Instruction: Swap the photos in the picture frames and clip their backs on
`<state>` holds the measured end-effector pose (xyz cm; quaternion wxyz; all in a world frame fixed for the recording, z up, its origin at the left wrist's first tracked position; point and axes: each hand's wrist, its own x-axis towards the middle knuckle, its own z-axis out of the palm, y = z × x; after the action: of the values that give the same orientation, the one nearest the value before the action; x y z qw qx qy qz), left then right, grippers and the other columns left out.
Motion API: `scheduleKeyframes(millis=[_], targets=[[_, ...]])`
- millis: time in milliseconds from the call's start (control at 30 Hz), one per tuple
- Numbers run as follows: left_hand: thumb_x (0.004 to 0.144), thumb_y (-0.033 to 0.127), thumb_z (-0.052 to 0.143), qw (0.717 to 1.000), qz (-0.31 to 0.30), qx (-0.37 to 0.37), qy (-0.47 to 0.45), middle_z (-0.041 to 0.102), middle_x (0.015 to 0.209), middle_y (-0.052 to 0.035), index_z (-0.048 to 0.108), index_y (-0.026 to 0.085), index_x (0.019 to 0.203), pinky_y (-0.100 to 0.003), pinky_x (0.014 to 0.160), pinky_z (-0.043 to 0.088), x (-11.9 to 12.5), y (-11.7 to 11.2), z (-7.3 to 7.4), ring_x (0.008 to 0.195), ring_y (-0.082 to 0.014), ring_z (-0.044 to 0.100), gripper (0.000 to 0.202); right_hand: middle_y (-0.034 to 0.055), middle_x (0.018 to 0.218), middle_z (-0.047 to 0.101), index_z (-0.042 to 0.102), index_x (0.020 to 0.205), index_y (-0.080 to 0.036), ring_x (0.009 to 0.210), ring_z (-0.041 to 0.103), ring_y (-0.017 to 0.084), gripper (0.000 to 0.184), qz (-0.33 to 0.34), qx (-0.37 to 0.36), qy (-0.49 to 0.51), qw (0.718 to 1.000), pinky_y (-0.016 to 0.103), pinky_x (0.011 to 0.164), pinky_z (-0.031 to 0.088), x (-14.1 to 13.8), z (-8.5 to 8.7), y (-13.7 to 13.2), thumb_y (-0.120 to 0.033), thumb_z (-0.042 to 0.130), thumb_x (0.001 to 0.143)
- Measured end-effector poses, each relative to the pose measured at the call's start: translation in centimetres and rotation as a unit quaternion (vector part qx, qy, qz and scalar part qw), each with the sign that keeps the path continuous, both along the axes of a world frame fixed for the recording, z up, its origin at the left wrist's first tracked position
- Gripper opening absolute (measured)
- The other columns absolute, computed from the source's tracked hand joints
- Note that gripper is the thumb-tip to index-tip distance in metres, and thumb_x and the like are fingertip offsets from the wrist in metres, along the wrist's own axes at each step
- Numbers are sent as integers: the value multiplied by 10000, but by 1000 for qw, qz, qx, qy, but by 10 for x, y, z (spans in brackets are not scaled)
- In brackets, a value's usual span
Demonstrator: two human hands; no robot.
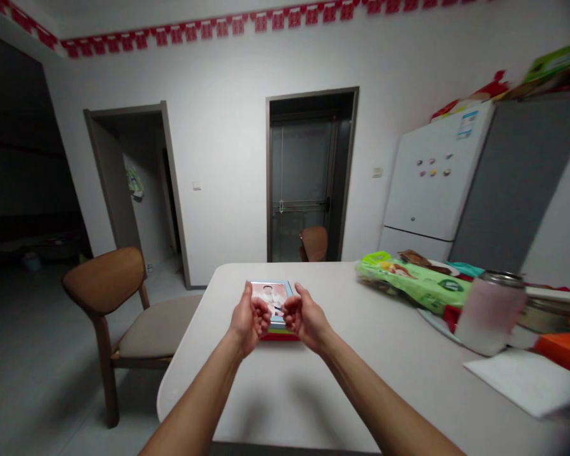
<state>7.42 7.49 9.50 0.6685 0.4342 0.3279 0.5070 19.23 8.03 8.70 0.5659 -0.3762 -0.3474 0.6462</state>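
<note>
A picture with a pale blue border (pixel 275 292), showing a person in white on a pink ground, tops a small stack on the white table (pixel 361 380). Green and red edges (pixel 281 337) show below it. My left hand (pixel 251 322) is at the stack's near left, thumb up and fingers loosely curled inward. Mirroring it on the right is my right hand (pixel 306 316), also half curled with the thumb raised. Nothing shows inside either hand. Both overlap the picture's lower corners in view; whether they touch it I cannot tell.
On the table's right are a green packet (pixel 418 282), a pinkish jar with a metal lid (pixel 491 313), white paper (pixel 527 377) and an orange box (pixel 565 351). A wooden chair (pixel 107 282) stands left, another (pixel 313 242) behind. A fridge (pixel 427 183) stands back right.
</note>
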Motion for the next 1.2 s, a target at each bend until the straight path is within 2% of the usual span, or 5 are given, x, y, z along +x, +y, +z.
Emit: scheduleKeyframes(millis=[333, 500, 633, 833, 1200], targets=[[645, 755, 101, 996, -56, -20, 73, 328, 294, 52, 325, 195, 418, -168, 312, 91, 11, 9, 21, 244, -35, 204, 645, -85, 272, 246, 251, 385, -189, 247, 154, 23, 571, 89, 65, -63, 992, 164, 295, 82, -9, 30, -3, -681, 276, 671], [617, 762, 206, 988, 68, -21, 139, 413, 372, 38, 397, 180, 466, -178, 336, 183, -11, 22, -24, 300, -51, 316, 632, -69, 310, 279, 289, 389, -199, 288, 219, 43, 526, -21, 66, -264, 962, 201, 324, 176, 8, -14, 17, -634, 310, 684], [599, 640, 471, 954, 232, -13, 192, 546, 646, 7, 464, 174, 659, -191, 466, 330, -46, 32, -79, 563, -105, 513, 470, 32, 558, 569, 524, 532, -175, 524, 490, 131, 411, -197, 94, -516, 828, 244, 502, 354, 42, -68, 39, -540, 404, 677], [669, 420, 526, 927, 273, -31, 256, 585, 911, -101, 498, 136, 894, -274, 651, 418, -57, 43, -138, 832, -195, 561, 363, 143, 989, 585, 532, 1033, -90, 822, 556, 214, 559, -195, 62, -525, 826, 302, 747, 396, 58, -119, 56, -502, 413, 674], [615, 164, 555, 890, 253, 113, 362, 501, 1163, -91, 507, 142, 1063, -260, 947, 259, -23, 58, -111, 1111, -212, 407, 451, 90, 849, 653, 621, 872, -147, 788, 581, 220, 438, -179, 26, -482, 858, 258, 648, 420, 41, -116, 65, -468, 398, 675]])
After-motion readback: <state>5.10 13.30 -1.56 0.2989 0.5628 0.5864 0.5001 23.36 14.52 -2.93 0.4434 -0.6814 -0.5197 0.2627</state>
